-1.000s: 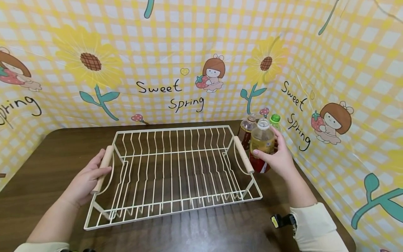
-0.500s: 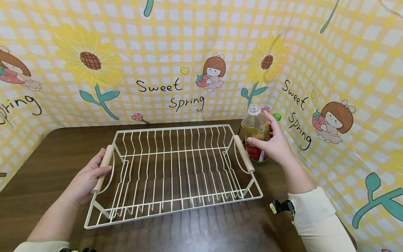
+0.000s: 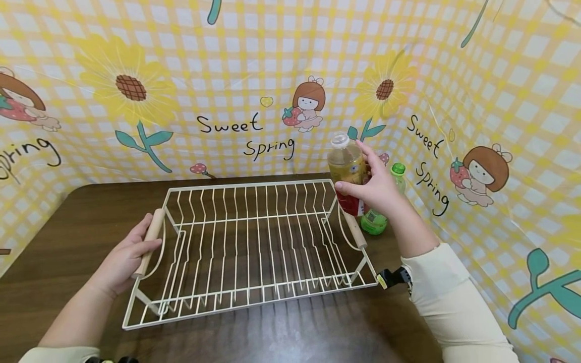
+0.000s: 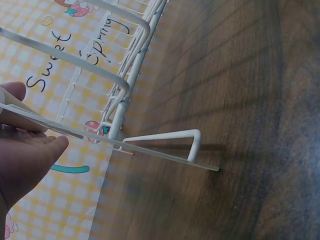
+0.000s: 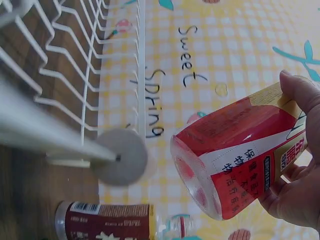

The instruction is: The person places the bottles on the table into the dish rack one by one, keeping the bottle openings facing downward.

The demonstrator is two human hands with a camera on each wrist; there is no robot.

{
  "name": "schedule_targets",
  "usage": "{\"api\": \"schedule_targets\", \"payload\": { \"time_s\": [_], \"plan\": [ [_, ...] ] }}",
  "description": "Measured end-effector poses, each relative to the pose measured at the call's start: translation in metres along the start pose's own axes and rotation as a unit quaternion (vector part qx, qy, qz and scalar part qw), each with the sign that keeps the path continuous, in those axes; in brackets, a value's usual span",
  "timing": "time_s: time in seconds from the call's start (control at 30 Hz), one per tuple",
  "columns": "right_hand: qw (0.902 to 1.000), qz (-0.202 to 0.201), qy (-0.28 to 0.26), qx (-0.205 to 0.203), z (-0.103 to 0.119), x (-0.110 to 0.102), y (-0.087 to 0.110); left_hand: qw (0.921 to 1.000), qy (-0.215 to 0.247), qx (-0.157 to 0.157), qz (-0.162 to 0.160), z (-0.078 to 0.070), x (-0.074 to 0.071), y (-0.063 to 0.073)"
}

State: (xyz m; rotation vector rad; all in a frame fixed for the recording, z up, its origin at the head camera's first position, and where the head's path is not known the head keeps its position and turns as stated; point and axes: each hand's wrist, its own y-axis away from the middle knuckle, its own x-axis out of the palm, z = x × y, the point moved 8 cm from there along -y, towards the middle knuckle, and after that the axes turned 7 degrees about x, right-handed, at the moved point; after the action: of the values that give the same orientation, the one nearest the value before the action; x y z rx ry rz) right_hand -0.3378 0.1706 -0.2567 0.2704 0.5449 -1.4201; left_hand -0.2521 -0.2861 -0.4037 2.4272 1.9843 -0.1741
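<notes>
A cream wire dish rack [image 3: 249,186] with wooden handles stands on the table. My left hand [image 3: 120,262] grips its left handle [image 3: 152,229], thumb laid across the wood. My right hand [image 3: 381,186] holds a clear plastic drink bottle [image 3: 347,171] with a red and gold label, fingers behind it and thumb in front. The bottle is raised above the table and overlaps the rack's right handle [image 3: 356,234] in the head view. Its bare base shows in the right wrist view, where the bottle [image 5: 235,150] lies slanted across the picture.
A green plastic bottle [image 3: 374,222] stands right of the rack, partly behind my right hand. A bottle with a dark brown label [image 5: 110,221] appears in the right wrist view. Yellow checked cloth [image 3: 218,60] walls the back and right of the brown table [image 3: 281,338].
My right hand has lifted the red and gold bottle and carried it left toward the rack's right handle, uncovering the green bottle. My left hand and the rack have stayed put.
</notes>
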Motion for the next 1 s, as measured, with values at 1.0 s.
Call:
{"api": "schedule_targets", "payload": {
  "time_s": [1.0],
  "plan": [
    [0.9917, 0.073, 0.101, -0.032, 0.032, 0.078, -0.026, 0.9876, -0.149, 0.008, 0.048, -0.094, 0.017, -0.016]
  ]
}}
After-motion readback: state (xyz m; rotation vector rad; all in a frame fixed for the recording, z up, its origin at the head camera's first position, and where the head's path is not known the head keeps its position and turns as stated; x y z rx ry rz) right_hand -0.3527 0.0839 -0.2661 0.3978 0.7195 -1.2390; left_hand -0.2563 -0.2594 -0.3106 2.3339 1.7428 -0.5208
